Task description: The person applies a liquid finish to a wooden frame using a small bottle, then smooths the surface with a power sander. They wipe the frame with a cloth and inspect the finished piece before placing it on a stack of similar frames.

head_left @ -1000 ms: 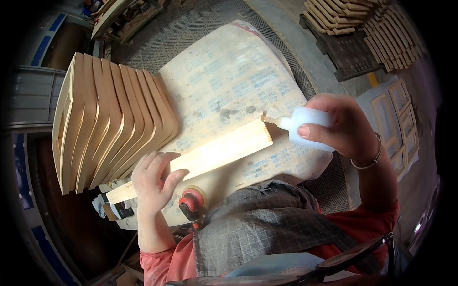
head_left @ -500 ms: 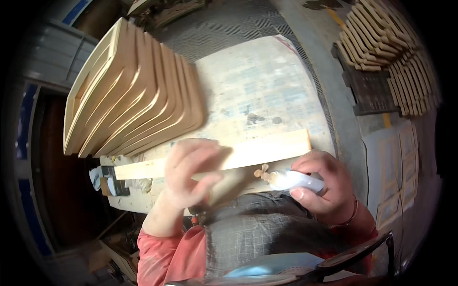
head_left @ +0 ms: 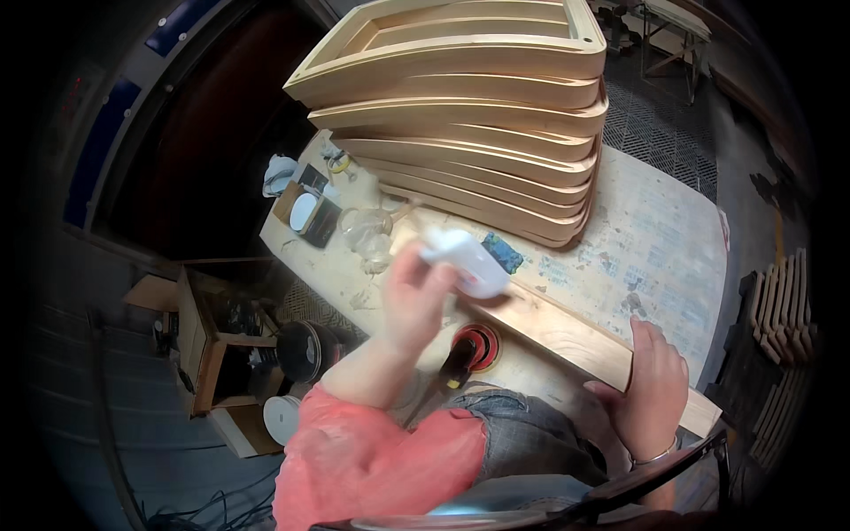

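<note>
- The left hand (head_left: pixel 416 296) is curled around a white plastic bottle (head_left: pixel 465 261), fingers wrapped over its near side; the bottle lies roughly level, raised above the workbench (head_left: pixel 655 239) and over the left end of the wooden board
- The hand and bottle are smeared by motion, so which way the bottle's tip points cannot be made out
- The right hand (head_left: pixel 655 385) lies loosely cupped, fingers together, on the right end of a long pale wooden board (head_left: pixel 567 332); a thin metal bangle (head_left: pixel 655 458) circles that wrist
- The board is flat, straight-edged and bare-grained, lying along the near edge of the bench; its left end is hidden behind the left hand
- Beyond the board rises a stack of curved wooden frames (head_left: pixel 478 124), smooth, light-coloured, with rounded corners, the top one open in the middle
- The bench top is pale, scuffed and blotched with dried marks
- A small blue-green sponge (head_left: pixel 503 252) lies just beside the bottle, near the foot of the stack
- A round red-rimmed sander (head_left: pixel 478 347) sits under the bench edge, partly covered by the forearm
- Clear glass jars (head_left: pixel 367 232) and a small dark tin (head_left: pixel 312 212) sit at the bench's left end, blurred
- Slatted wooden pieces (head_left: pixel 784 310) stand at the right rim, cut off by the dark border
</note>
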